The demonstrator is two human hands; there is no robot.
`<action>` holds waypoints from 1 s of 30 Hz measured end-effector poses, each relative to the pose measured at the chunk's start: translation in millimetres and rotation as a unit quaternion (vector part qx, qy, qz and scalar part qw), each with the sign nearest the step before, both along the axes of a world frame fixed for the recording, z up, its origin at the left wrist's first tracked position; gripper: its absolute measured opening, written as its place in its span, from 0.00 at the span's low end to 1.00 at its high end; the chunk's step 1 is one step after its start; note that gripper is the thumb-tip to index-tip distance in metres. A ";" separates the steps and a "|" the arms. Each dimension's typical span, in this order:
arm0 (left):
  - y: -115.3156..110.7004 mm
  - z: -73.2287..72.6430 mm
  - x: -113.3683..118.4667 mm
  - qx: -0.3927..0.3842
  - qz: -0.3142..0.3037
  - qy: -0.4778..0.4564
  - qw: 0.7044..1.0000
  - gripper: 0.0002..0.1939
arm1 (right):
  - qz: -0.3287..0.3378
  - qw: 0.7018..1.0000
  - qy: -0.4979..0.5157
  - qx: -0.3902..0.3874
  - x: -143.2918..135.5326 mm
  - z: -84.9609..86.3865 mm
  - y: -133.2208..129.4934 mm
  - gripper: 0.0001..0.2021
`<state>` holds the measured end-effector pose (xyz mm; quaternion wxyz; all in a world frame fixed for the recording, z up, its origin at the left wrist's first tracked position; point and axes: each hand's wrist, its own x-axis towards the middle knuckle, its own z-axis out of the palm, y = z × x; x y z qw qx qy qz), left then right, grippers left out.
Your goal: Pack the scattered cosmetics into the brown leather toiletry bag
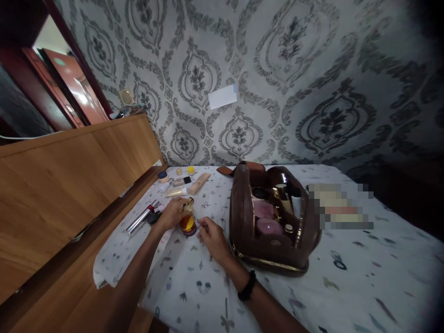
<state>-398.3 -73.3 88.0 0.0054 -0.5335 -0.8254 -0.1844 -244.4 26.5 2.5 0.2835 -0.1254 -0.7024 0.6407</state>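
Observation:
My left hand [173,213] is closed around a small clear bottle [188,210] with a gold-coloured cap, tilted just above and behind a jar. That jar [188,225], amber-gold on top with a dark label, sits on the patterned cloth between my hands. Just right of the jar is my right hand [212,239], its fingers bent, with a gap between thumb and fingertips and nothing visible in them. A black band circles the right wrist. Close on the right stands an unzipped brown cosmetic bag [274,252], holding pink round items [269,226], bottles and tubes.
Tubes [199,183], small yellow-lidded pots [190,169] and a dark-lidded jar [162,176] lie at the back left. A silver tube [139,219] lies near the wooden headboard [86,180]. A patterned wall closes the back; a blurred patch covers something on the right.

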 end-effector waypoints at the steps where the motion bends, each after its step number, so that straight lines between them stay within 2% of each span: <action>1: 6.7 0.7 -5.5 -0.017 -0.015 -0.006 1.000 0.16 | 0.001 1.000 0.000 -0.002 0.2 0.1 0.1 0.08; 5: 26.0 5.2 -20.7 -0.083 -0.058 -0.024 0.995 0.17 | -0.005 1.000 0.004 -0.011 0.2 0.5 -0.5 0.07; 8: 31.5 9.0 -25.6 -0.109 -0.072 -0.033 0.991 0.13 | -0.009 1.000 0.007 -0.017 0.4 0.9 -1.1 0.07; 11: 32.3 9.5 -26.1 -0.096 -0.068 -0.051 0.992 0.12 | -0.011 1.000 0.010 -0.021 0.9 1.2 -0.8 0.07; 15: 30.1 2.5 -24.0 -0.065 -0.059 -0.093 0.992 0.10 | -0.010 1.000 0.012 -0.026 1.3 0.7 0.2 0.06; 19: 25.0 -2.1 -26.8 -0.050 -0.024 -0.098 0.994 0.02 | -0.006 0.999 0.012 -0.032 0.9 -0.3 0.5 0.06; 25: 15.3 -4.7 -31.1 -0.042 0.081 -0.036 0.995 0.01 | -0.001 0.999 0.011 -0.035 -0.5 -1.1 0.5 0.06; 27: 13.8 -8.5 -28.6 -0.051 0.101 -0.018 0.993 0.05 | -0.001 0.999 0.013 -0.034 -0.4 -0.8 0.4 0.05; 30: 14.6 -13.2 -24.3 -0.063 0.098 -0.008 0.993 0.08 | -0.002 0.999 0.017 -0.035 0.1 -0.1 0.3 0.05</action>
